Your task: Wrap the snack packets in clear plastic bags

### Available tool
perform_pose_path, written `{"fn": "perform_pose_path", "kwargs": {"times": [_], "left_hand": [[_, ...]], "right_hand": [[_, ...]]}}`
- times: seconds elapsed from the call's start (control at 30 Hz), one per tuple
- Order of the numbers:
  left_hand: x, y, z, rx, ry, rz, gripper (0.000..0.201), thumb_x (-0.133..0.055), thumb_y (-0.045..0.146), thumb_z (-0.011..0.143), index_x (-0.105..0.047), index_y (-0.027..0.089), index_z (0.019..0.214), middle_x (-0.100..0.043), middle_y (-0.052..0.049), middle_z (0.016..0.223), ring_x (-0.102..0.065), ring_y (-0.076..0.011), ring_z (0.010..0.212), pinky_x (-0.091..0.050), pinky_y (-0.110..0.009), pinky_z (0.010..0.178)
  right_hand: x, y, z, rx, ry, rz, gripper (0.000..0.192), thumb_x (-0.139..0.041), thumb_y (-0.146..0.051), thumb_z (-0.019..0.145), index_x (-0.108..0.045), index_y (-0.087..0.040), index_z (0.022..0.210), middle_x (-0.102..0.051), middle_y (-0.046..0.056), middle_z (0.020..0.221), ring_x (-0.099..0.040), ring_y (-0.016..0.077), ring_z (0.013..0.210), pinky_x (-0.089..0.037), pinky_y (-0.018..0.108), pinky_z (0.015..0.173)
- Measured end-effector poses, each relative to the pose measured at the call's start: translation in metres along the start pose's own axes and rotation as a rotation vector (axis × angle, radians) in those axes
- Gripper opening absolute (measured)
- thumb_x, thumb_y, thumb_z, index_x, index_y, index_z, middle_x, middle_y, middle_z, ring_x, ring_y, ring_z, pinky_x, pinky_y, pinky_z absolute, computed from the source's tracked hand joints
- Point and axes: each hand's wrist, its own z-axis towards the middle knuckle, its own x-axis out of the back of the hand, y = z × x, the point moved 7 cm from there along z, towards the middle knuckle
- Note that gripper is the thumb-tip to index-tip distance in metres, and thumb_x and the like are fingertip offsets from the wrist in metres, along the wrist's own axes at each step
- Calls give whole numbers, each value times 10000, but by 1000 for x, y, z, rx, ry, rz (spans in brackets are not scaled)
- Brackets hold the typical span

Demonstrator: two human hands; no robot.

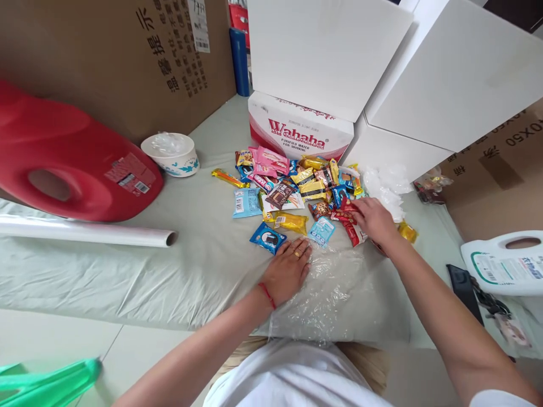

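Note:
My left hand [288,270] lies flat, fingers stretched out, at the left edge of a clear plastic bag or sheet [335,282] on the cloth. Just beyond its fingertips are a blue snack packet [268,238] and a light blue packet [321,230]. My right hand [375,221] is at the right side of a heap of wrapped snacks, its fingers closed on a red snack packet [348,210]; the fingertips are partly hidden. In the heap lie a pink packet [271,162], a brown cocoa packet [280,195] and several yellow ones.
Behind the heap stands a Wahaha water carton [297,127] against white panels [318,45]. To the left are a paper bowl [172,155], a red jug [76,152] and a film roll [85,230]. Crumpled plastic [388,186], a phone [464,291] and a white bottle [504,263] are rightward.

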Motion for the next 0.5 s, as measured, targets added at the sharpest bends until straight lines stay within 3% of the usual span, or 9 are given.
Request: {"fn": "perform_pose_path", "kwargs": {"times": [0.1, 0.2, 0.27, 0.37, 0.5], "left_hand": [[1, 0, 0, -1, 13, -15, 466, -369, 326, 1058, -541, 170, 1461, -491, -120, 1585, -411, -262, 1493, -304, -504, 1230], [2, 1, 1, 5, 11, -28, 470, -373, 331, 1057, -539, 173, 1467, -487, -121, 1588, -408, -261, 1496, -314, -500, 1228], [3, 2, 1, 11, 4, -27, 478, -370, 351, 1060, -536, 170, 1471, -480, -121, 1593, -406, -262, 1498, -311, -495, 1231], [3, 2, 2, 18, -11, -17, 491, -363, 368, 1064, -531, 157, 1474, -471, -124, 1599, -405, -269, 1499, -301, -499, 1237], [3, 2, 2, 15, -5, -12, 485, -386, 366, 1058, -536, 165, 1473, -480, -128, 1592, -415, -274, 1492, -310, -505, 1232]], "right_hand": [[-30, -7, -2, 77, -112, -61, 511, -395, -390, 1046, -575, -138, 1452, -534, 199, 1482, -511, 354, 1254, -433, 508, 1062], [-30, -12, -11, 76, -79, -118, 644, -446, -578, 1010, -531, -161, 1493, -389, 184, 1603, -440, 399, 1315, -411, 544, 1066], [-28, -19, -15, 99, -68, -139, 703, -517, -624, 966, -499, -184, 1514, -402, 167, 1590, -408, 409, 1333, -391, 543, 1082], [-32, -27, -12, 111, -75, -110, 636, -538, -485, 982, -479, -142, 1514, -510, 191, 1464, -426, 383, 1304, -374, 510, 1109], [-39, -16, -4, -14, -27, 40, 516, -480, -318, 988, -511, -97, 1453, -591, 223, 1350, -513, 355, 1230, -427, 490, 1072]]}}
